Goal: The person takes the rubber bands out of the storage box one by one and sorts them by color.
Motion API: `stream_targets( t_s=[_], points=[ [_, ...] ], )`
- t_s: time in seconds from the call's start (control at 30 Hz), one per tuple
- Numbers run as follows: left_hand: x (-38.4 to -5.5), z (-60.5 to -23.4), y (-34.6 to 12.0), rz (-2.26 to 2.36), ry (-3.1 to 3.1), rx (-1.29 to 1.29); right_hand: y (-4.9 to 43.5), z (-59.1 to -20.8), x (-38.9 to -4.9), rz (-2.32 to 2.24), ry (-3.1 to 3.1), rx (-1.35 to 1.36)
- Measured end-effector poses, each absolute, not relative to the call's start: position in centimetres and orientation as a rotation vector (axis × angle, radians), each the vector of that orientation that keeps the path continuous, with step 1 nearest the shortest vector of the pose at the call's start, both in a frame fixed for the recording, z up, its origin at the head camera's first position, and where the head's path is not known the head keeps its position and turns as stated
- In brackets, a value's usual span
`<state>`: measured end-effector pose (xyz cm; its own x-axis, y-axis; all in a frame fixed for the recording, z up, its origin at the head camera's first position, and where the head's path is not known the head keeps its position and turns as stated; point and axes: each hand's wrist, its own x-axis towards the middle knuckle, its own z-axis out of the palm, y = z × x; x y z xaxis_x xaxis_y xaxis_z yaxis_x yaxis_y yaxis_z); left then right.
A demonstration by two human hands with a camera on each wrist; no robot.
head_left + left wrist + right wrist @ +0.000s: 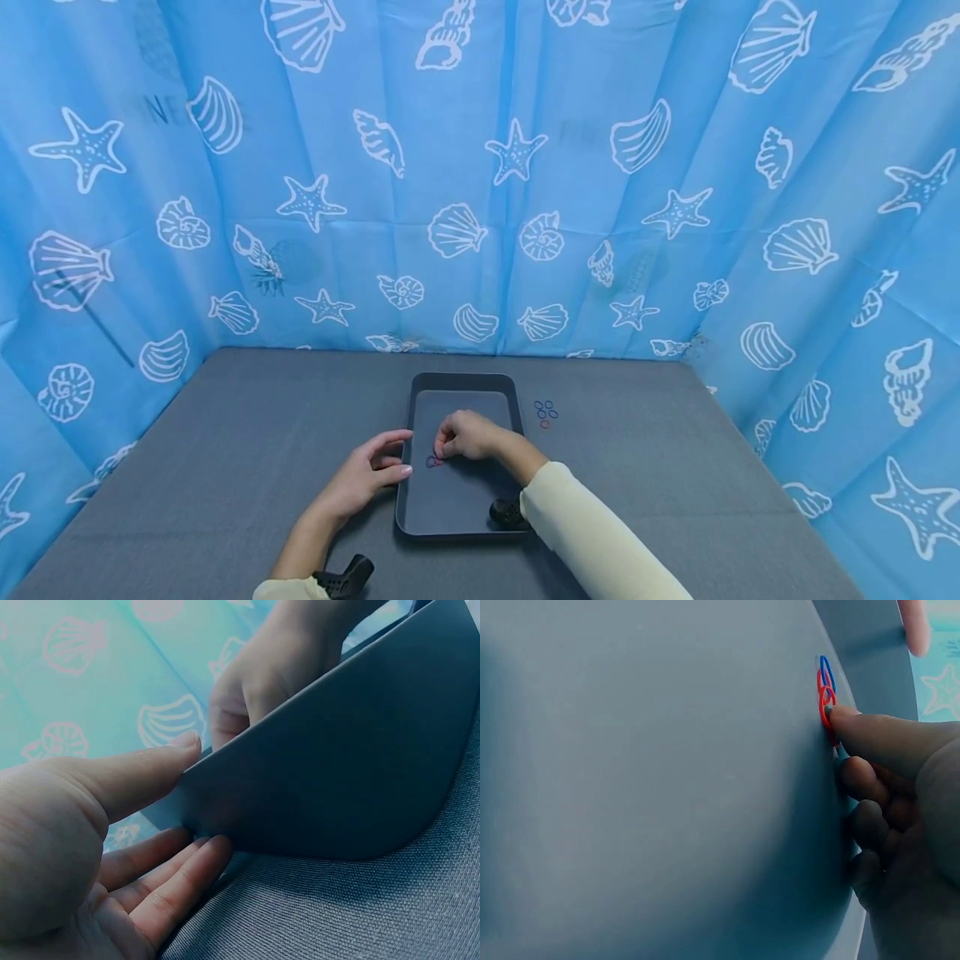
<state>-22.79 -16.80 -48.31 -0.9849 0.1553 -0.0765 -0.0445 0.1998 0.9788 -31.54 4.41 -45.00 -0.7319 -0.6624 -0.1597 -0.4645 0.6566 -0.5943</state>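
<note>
Our right hand (467, 435) is curled in, thumb and fingertip pinching a skinny bright red ring (822, 711) bunched with a blue ring (831, 675) inside our dark grey tray (442, 508). Left hand (369, 468) is loosely spread against its side. More thin loops (546, 408) sit on the counter (675, 467).

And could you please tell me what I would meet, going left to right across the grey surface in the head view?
Left hand, blue ring in the tray, right hand, cluster of five small rings.
</note>
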Motion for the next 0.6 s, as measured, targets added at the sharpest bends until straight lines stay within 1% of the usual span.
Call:
stream_targets(
  t_s=[0.2, 0.6],
  points=[
    [-22.7, -48.2, -16.8, 1.887, 2.313, 0.108, 4.5, -44.7, -31.5, -0.752, 2.483, -0.92],
    [-22.9, -48.4, -16.9, 1.872, 2.304, 0.135, 5.4, -44.2, -32.1, -0.914, 2.467, -0.909]
  ],
)
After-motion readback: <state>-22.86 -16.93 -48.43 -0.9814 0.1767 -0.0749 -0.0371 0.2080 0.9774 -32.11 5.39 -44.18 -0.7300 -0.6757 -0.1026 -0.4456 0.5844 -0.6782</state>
